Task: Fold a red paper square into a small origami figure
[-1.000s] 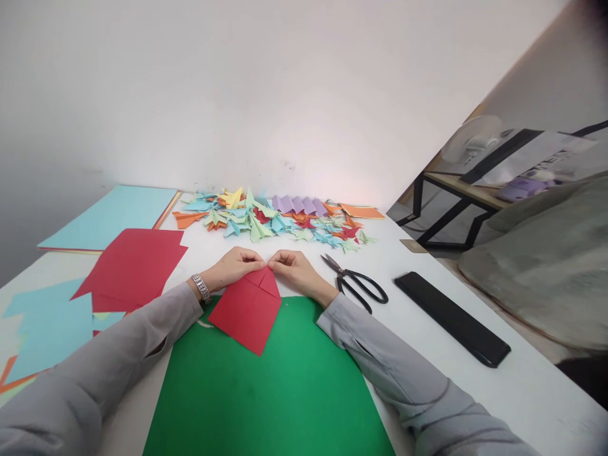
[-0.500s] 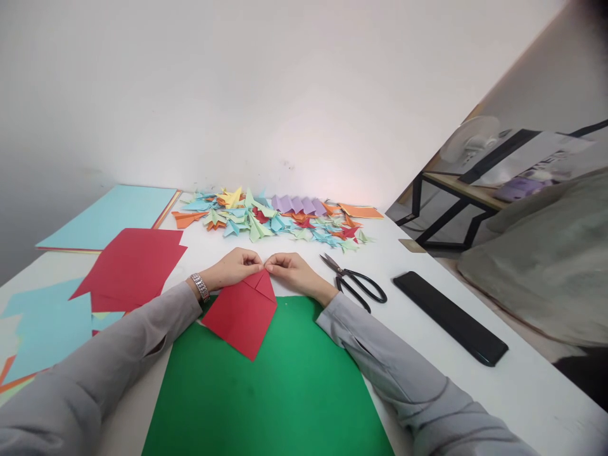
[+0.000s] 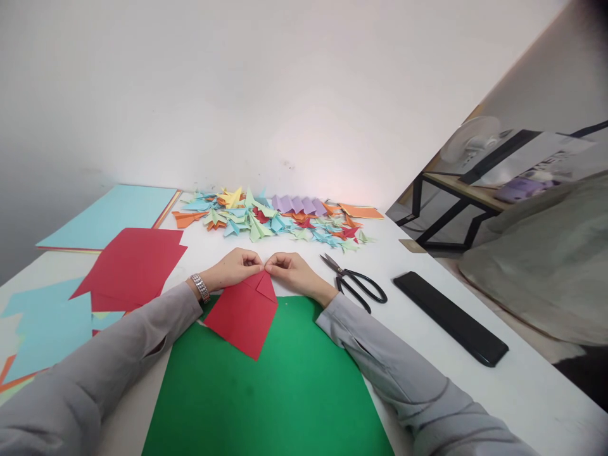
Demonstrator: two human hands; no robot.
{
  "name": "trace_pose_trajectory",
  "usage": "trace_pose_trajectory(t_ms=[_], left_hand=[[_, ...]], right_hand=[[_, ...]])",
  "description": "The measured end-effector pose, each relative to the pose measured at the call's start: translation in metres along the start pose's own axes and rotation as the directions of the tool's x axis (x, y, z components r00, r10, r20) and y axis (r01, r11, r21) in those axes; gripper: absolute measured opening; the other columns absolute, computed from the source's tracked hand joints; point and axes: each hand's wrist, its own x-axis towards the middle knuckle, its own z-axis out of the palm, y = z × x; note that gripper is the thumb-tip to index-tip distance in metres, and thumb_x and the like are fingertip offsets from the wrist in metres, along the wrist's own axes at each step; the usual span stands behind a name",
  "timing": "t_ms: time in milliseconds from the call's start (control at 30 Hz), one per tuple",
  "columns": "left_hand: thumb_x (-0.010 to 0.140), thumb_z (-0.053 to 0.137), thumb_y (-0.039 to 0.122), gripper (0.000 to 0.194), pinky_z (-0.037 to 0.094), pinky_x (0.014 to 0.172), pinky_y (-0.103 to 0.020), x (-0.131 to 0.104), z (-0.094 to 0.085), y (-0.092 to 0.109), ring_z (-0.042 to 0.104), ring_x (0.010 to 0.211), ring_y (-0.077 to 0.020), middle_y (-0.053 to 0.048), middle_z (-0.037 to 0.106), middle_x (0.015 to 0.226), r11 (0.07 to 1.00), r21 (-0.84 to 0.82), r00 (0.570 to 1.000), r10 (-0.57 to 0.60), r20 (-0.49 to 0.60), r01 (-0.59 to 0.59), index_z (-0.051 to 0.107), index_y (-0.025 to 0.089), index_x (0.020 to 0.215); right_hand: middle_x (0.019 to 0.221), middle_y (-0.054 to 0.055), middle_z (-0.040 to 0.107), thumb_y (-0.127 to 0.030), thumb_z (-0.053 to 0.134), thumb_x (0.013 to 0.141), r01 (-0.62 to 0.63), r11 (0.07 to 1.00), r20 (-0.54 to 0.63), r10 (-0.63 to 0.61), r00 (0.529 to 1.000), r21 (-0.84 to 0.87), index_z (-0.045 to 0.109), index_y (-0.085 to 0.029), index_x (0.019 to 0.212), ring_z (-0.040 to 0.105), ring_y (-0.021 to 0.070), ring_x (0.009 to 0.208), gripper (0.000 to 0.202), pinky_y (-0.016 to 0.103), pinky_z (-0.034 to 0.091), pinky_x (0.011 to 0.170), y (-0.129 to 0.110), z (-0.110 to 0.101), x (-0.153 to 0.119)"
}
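Note:
A red sheet of paper (image 3: 244,316) with folded flaps at its far end lies over the far edge of a green mat (image 3: 275,386). My left hand (image 3: 236,266), with a metal watch band at the wrist, pinches the paper's far tip. Close beside it, my right hand (image 3: 295,273) pinches the same tip from the other side, fingers curled in. The fingertips nearly meet there and hide the very point of the fold. Black-handled scissors (image 3: 354,278) rest just right of my right hand, blades partly spread.
Behind my hands lies a heap of small folded paper pieces (image 3: 259,218). Red sheets (image 3: 137,263), loose light blue sheets (image 3: 57,329) and a stack of large coloured paper (image 3: 111,215) occupy the left. A long black case (image 3: 449,316) lies at right.
The red paper's near end has swung slightly to the right. Both hands keep their pinch at the far tip, almost unmoved.

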Motion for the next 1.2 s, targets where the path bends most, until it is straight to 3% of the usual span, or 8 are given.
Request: trace_pose_trajectory(t_ms=[167, 433, 633, 800, 933, 1100, 1200], left_hand=[[0.068, 0.06, 0.03, 0.015, 0.034, 0.057, -0.024, -0.001, -0.001, -0.002, 0.05, 0.061, -0.0119, 0.001, 0.059, 0.063, 0.993, -0.112, 0.999, -0.042, -0.013, 0.041, 0.063, 0.015, 0.066], [0.059, 0.067, 0.026, 0.014, 0.031, 0.053, -0.022, -0.003, -0.003, -0.001, 0.044, 0.053, -0.0089, 0.003, 0.055, 0.055, 0.906, -0.411, 0.988, -0.138, -0.068, 0.098, 0.061, 0.014, 0.059], [0.056, 0.066, 0.02, 0.009, 0.035, 0.054, -0.023, -0.004, -0.005, 0.002, 0.046, 0.053, -0.0097, 0.002, 0.054, 0.054, 0.828, -0.555, 0.982, -0.165, -0.093, 0.087, 0.06, 0.014, 0.056], [0.059, 0.061, 0.018, 0.01, 0.038, 0.056, -0.024, -0.001, -0.008, -0.003, 0.046, 0.056, -0.0105, 0.0, 0.053, 0.054, 0.838, -0.543, 0.985, -0.052, -0.166, -0.047, 0.058, 0.015, 0.05], [0.063, 0.063, 0.024, 0.013, 0.04, 0.061, -0.024, -0.001, -0.007, -0.003, 0.049, 0.06, -0.0113, -0.001, 0.058, 0.06, 0.867, -0.498, 0.981, -0.06, -0.182, -0.039, 0.061, 0.015, 0.055], [0.069, 0.066, 0.036, 0.022, 0.037, 0.059, -0.023, -0.006, 0.0, 0.006, 0.05, 0.063, -0.0115, 0.0, 0.061, 0.067, 0.961, -0.26, 0.995, -0.091, 0.039, 0.098, 0.067, 0.014, 0.071], [0.069, 0.067, 0.037, 0.024, 0.036, 0.057, -0.023, -0.006, 0.002, 0.007, 0.049, 0.06, -0.0112, 0.001, 0.059, 0.063, 0.984, -0.139, 0.991, -0.098, 0.092, 0.11, 0.067, 0.013, 0.07]], right_hand=[[0.063, -0.002, 0.062, -0.032, 0.071, 0.066, -0.006, 0.995, -0.072, 0.013, 0.997, 0.095, 0.065, -0.017, 0.067, 0.05, 0.0109, 0.059, 0.017, 0.026, 0.037, 0.061, -0.001, -0.002, 0.001], [0.057, -0.001, 0.061, -0.022, 0.072, 0.058, 0.003, 0.898, -0.21, 0.1, 0.973, 0.439, 0.063, -0.017, 0.056, 0.05, 0.0112, 0.055, 0.011, 0.027, 0.036, 0.058, -0.002, -0.005, 0.001], [0.054, -0.001, 0.058, -0.021, 0.07, 0.056, 0.023, 0.864, -0.244, 0.116, 0.963, 0.502, 0.062, -0.018, 0.053, 0.05, 0.0125, 0.055, 0.009, 0.028, 0.039, 0.06, -0.006, -0.007, 0.001], [0.056, -0.001, 0.059, -0.022, 0.068, 0.053, 0.063, 0.862, -0.313, 0.114, 0.943, 0.504, 0.06, -0.02, 0.052, 0.049, 0.0131, 0.055, 0.009, 0.029, 0.041, 0.059, -0.007, -0.009, 0.001], [0.058, 0.0, 0.062, -0.025, 0.073, 0.054, -0.011, 0.888, -0.196, 0.114, 0.974, 0.46, 0.062, -0.018, 0.054, 0.051, 0.0128, 0.056, 0.012, 0.028, 0.04, 0.059, -0.005, -0.009, 0.0], [0.063, 0.0, 0.063, -0.034, 0.075, 0.062, -0.036, 0.97, -0.1, 0.061, 0.993, 0.24, 0.066, -0.017, 0.064, 0.052, 0.0117, 0.058, 0.02, 0.027, 0.039, 0.061, -0.003, -0.005, -0.001], [0.063, -0.001, 0.062, -0.04, 0.075, 0.064, -0.02, 0.997, -0.058, 0.025, 0.998, 0.076, 0.065, -0.016, 0.066, 0.05, 0.0114, 0.059, 0.026, 0.026, 0.038, 0.06, -0.003, -0.002, -0.001]])
